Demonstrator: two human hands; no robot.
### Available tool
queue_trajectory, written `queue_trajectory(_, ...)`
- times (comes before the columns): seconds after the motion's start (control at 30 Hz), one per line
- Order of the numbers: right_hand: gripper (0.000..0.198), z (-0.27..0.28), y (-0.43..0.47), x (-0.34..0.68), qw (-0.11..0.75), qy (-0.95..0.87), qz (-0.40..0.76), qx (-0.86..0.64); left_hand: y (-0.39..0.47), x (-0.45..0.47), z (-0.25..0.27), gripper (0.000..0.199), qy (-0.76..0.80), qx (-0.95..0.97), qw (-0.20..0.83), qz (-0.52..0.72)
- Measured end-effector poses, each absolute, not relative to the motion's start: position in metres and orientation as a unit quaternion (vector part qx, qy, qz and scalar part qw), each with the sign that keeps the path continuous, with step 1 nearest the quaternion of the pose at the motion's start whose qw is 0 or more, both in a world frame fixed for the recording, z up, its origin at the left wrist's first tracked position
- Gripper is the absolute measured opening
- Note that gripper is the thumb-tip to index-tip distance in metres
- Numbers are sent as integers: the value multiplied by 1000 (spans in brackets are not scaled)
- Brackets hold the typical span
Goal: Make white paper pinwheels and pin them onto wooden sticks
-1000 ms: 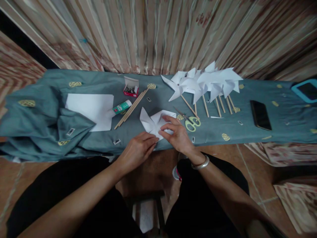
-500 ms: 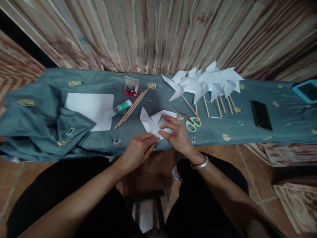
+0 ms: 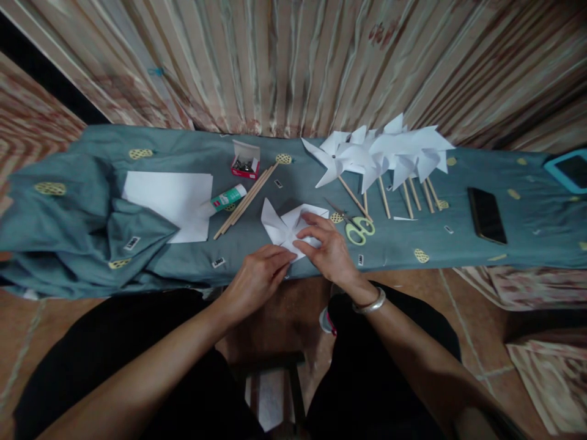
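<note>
A white paper pinwheel (image 3: 274, 225), partly folded, lies near the front edge of the cloth-covered table. My left hand (image 3: 263, 269) pinches its lower corner between thumb and fingertips. From the right, my right hand (image 3: 326, 244) has its fingers curled on the paper, thumb and fingertips close to the middle; they hide part of the folds. One blade stands up at the left, while the right side lies flatter. Just right of the paper are scissors (image 3: 359, 230) with light green handles. Thin wooden sticks (image 3: 246, 200) lie to the left.
Finished pinwheels (image 3: 403, 150) on sticks lie in a row at the back right. A white paper stack (image 3: 169, 195), a glue stick (image 3: 228, 198) and an open red box (image 3: 245, 162) of small metal pieces are on the left. A phone (image 3: 487, 215) and a blue-framed device (image 3: 568, 172) lie right.
The view shifts very slightly, so the things on the table appear a little further right. Both hands keep nearly the same hold on the paper.
</note>
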State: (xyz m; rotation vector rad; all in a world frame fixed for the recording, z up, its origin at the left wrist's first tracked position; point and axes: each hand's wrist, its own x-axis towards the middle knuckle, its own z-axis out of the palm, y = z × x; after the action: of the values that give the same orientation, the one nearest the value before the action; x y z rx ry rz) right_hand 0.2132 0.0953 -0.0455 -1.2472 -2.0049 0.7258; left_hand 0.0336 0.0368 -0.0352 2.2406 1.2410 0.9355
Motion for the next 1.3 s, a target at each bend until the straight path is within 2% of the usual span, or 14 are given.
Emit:
queue_trajectory(0.3, 5, -46, 95, 213, 324, -769, 279, -476, 37, 32, -38, 27, 444, 800, 225, 334)
queue_trajectory(0.57, 5, -44, 95, 213, 324, -769, 275, -477, 38, 35, -34, 23, 472, 764, 286, 336)
queue_trajectory(1.3, 15, -42, 91, 214, 310, -807, 232, -447, 38, 36, -31, 23, 490, 758, 291, 318)
